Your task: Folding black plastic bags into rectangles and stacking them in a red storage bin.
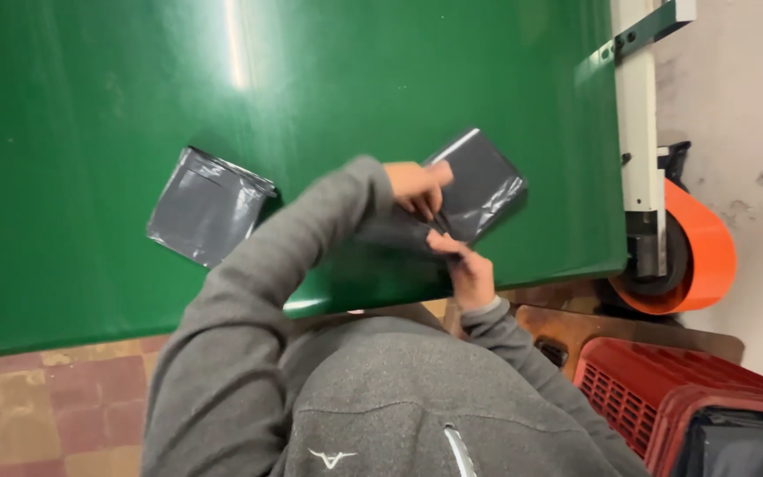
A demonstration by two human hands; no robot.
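Note:
A dark grey plastic bag (484, 184) lies near the front right edge of the green table (90, 106). Both hands pinch its near edge. My left hand (415, 186), on a long grey sleeve, grips the bag from above. My right hand (468, 270) holds the same edge from below, fingers closed on the plastic. A second grey plastic bag (207, 206) lies flat on the table to the left, apart from both hands.
A white metal frame (638, 132) runs along the table's right side, with an orange roll (708, 256) beside it. A red plastic crate (664, 389) stands at the lower right. Red and tan floor tiles (72, 397) show at the lower left.

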